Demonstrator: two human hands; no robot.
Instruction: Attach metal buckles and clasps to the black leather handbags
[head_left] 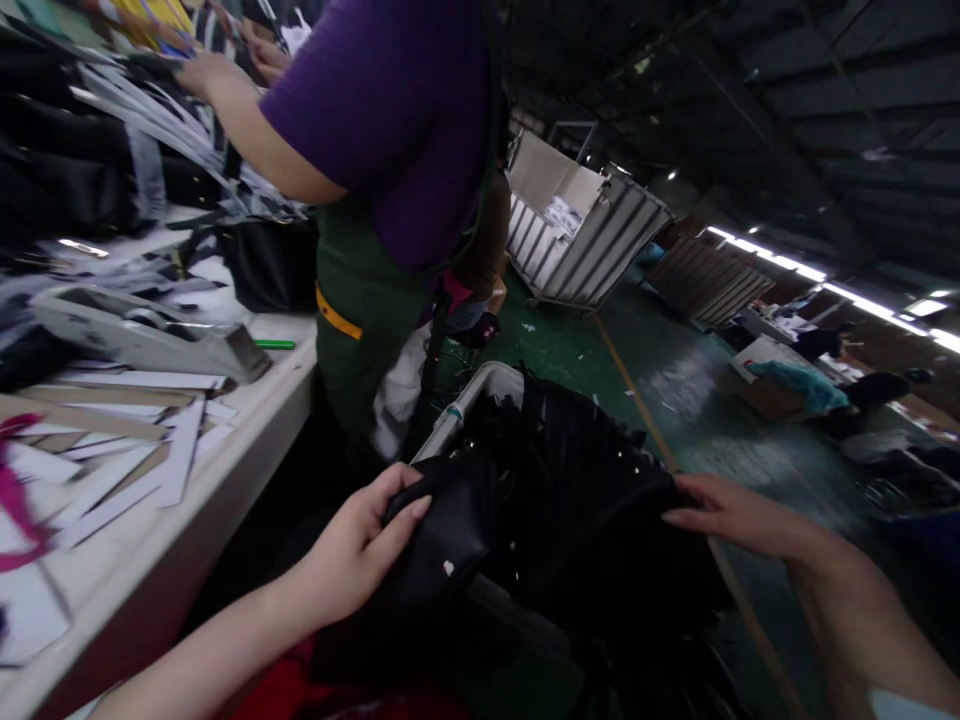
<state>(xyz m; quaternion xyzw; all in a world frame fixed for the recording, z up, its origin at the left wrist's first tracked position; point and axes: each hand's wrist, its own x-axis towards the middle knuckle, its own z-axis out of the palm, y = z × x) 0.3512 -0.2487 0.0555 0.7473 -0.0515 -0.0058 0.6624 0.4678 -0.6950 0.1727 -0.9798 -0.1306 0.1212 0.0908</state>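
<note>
My left hand (367, 545) is closed, thumb and fingers pinching the edge of a smooth black leather-like bag (457, 510) with a small bright fitting on it. On the other side my right hand (709, 508) pinches the edge of a black leather-like bag (622, 510) in a dark heap. Whether both hands hold one bag or two, I cannot tell. The heap, with thin black strips and small shiny metal bits, lies over a pale bin (499, 378), whose rim shows behind it.
At left a white table (285, 385) carries a tape dispenser (150, 335), card strips (180, 450), a pink loop (22, 500) and a black handbag (270, 265). A co-worker in purple (390, 110) stands close ahead. Further off are a slatted cart (592, 250) and green floor.
</note>
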